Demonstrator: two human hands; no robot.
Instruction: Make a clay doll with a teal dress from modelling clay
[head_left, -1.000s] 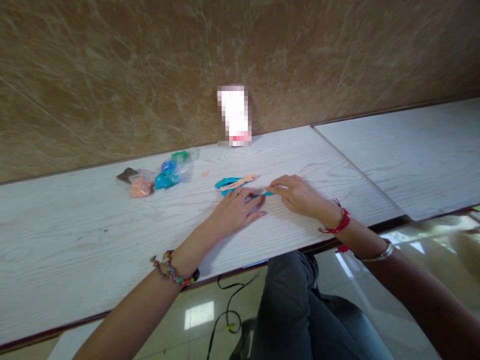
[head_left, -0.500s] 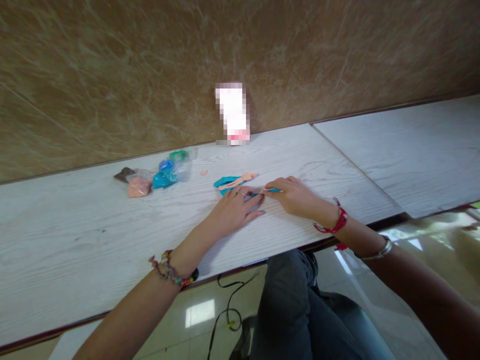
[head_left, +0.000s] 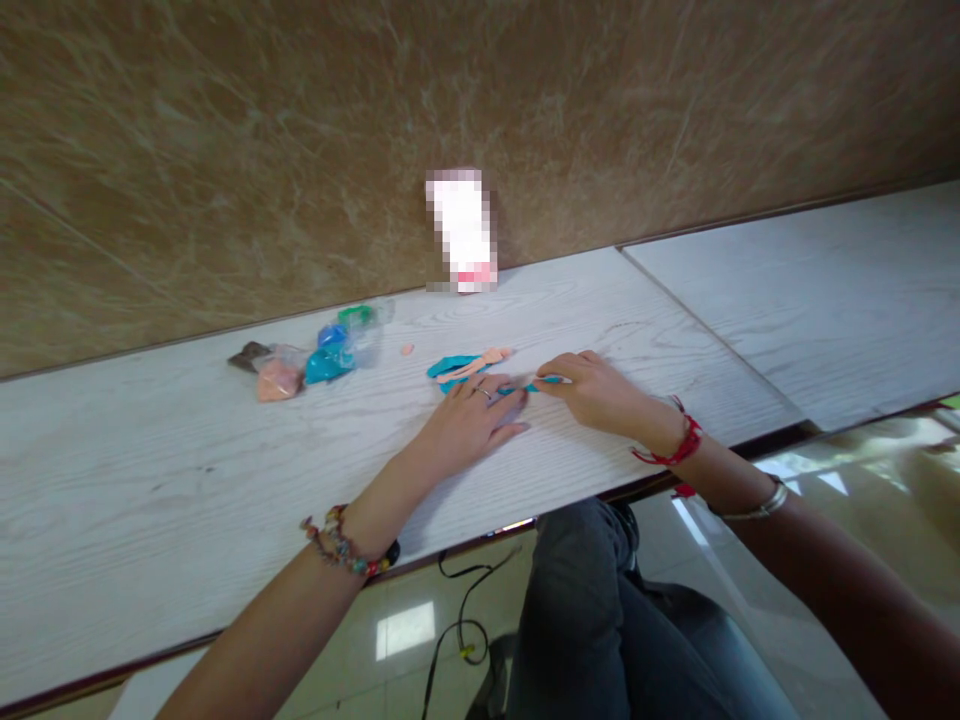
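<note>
Your right hand (head_left: 600,396) pinches the strip (head_left: 531,387) beside your spread-fingered left hand (head_left: 466,422). Shaping (apparently in hand) next needs gentle pressure.

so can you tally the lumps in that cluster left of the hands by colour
dark brown lump: 1
peach lump: 1
turquoise lump: 1
blue lump: 1
green lump: 1
Total: 5
</note>
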